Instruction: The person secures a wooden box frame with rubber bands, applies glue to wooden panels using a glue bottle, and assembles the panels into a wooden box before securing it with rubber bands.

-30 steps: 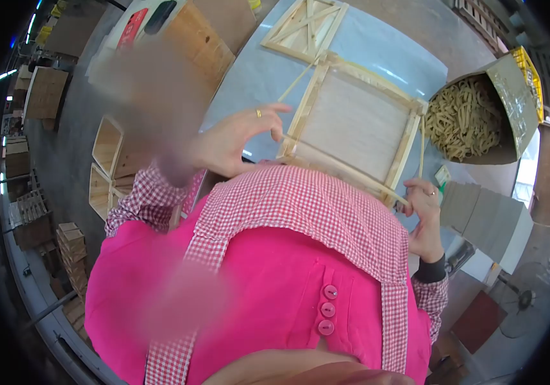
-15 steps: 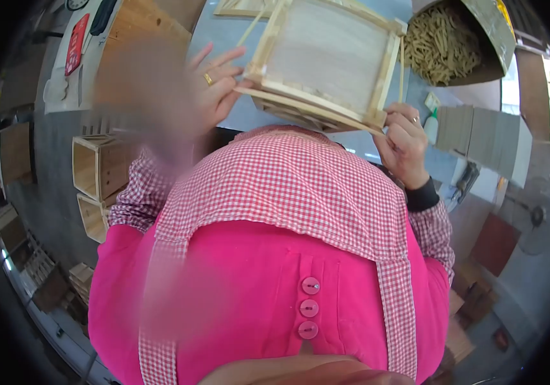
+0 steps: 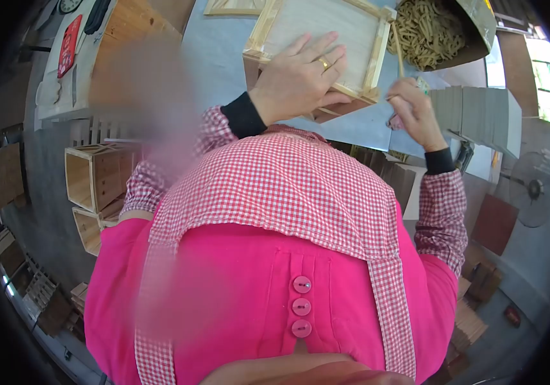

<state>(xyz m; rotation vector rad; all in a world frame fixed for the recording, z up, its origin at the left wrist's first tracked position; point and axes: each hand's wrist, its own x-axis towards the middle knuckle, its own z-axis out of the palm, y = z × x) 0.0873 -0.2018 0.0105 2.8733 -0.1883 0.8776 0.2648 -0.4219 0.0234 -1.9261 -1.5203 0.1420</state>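
Note:
A wooden box with a pale panel framed by light wood strips [image 3: 376, 61] sits on the blue-grey table in front of me. My left hand [image 3: 304, 74] lies on that panel with its fingers stretched out. Off the box's right side, my right hand [image 3: 413, 109] has its fingers closed on the end of a tan rubber band [image 3: 398, 48]. The band runs taut from the box's far right corner to those fingers. Where it passes beyond the corner I cannot make out.
An open carton [image 3: 480, 25] full of tan bands [image 3: 429, 35] stands at the far right. Stacked grey boards [image 3: 480, 115] lie nearer. Another wooden frame [image 3: 233, 6] is at the far left of the table. Wooden boxes [image 3: 98, 176] stand on the floor to my left.
My left hand has moved from the box's left corner onto its panel. My right hand has shifted slightly right, away from the near corner, and the band along the near edge no longer shows.

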